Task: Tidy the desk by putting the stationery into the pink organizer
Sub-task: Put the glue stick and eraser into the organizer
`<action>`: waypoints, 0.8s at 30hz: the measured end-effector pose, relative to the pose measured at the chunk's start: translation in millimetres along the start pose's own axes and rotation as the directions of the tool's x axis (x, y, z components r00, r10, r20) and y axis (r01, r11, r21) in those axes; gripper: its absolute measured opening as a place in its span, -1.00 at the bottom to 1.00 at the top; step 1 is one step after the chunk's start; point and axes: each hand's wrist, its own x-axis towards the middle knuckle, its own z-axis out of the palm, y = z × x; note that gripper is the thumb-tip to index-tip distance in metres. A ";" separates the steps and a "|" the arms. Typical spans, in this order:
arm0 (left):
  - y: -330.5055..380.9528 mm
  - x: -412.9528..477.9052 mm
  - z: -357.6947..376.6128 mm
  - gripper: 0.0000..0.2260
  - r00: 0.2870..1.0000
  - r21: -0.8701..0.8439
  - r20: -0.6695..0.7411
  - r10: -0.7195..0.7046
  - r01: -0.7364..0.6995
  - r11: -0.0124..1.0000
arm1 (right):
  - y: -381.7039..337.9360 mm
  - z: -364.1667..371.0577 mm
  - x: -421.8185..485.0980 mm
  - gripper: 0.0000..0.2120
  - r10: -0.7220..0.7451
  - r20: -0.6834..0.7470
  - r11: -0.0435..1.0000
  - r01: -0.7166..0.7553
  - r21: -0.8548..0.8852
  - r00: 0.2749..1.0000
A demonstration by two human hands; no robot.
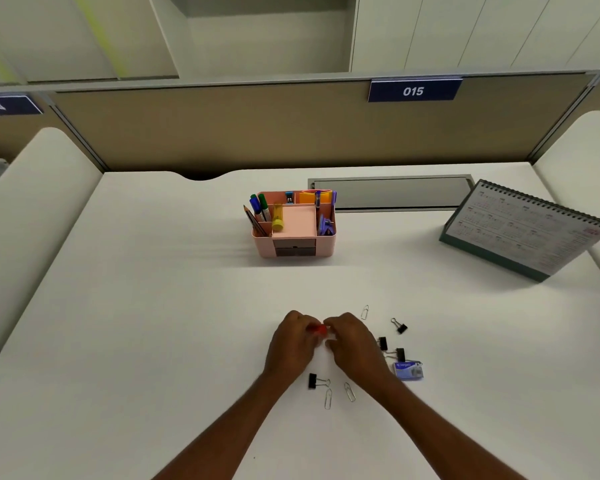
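Desk top, white and matte, runs bare across my left side until the pink organizer, a smooth round-cornered plastic box standing far up the desk. A pencil, markers and a yellow tube stand upright in its left compartments, and two small grey drawers face me. My left hand lies straight below it and well apart, knuckles up, fingers curled in to pinch one end of a small red thing. I cannot tell what that is: only a glossy sliver shows, and its long axis seems to run side to side between my fingertips. Near my wrists lie a black binder clip with thin wire handles and two bent-wire paper clips, flat on the desk. My right hand meets the left, fingers bent round the red thing's other end. The organizer is dead ahead and a shade left of the red thing, so I judge the left hand slightly better lined up for the carry forward. Right of my right hand are another paper clip, three more binder clips and a small blue cardboard staple box, all loose. Far right, a spiral-bound calendar leans on its green stand.
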 end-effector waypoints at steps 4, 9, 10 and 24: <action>8.1 4.1 -5.3 -0.88 0.997 -0.185 0.013 -0.082 0.082 0.979 | -3.4 -11.8 4.3 -0.66 -0.095 -0.053 0.992 0.099 0.084 0.994; 24.4 12.0 -28.2 -0.81 0.961 -0.458 0.153 -0.229 0.274 0.846 | -12.5 -28.9 17.5 -0.60 -0.145 -0.121 0.978 0.161 0.136 0.982; 26.9 14.1 -32.6 -0.79 0.959 -0.498 0.161 -0.232 0.282 0.820 | -14.9 -33.3 21.0 -0.60 -0.161 -0.132 0.972 0.180 0.148 0.978; 41.4 59.1 -81.0 -0.68 0.963 -0.629 0.095 -0.253 0.255 0.734 | -60.0 -82.1 74.0 -0.71 -0.156 -0.024 0.966 0.157 0.206 0.988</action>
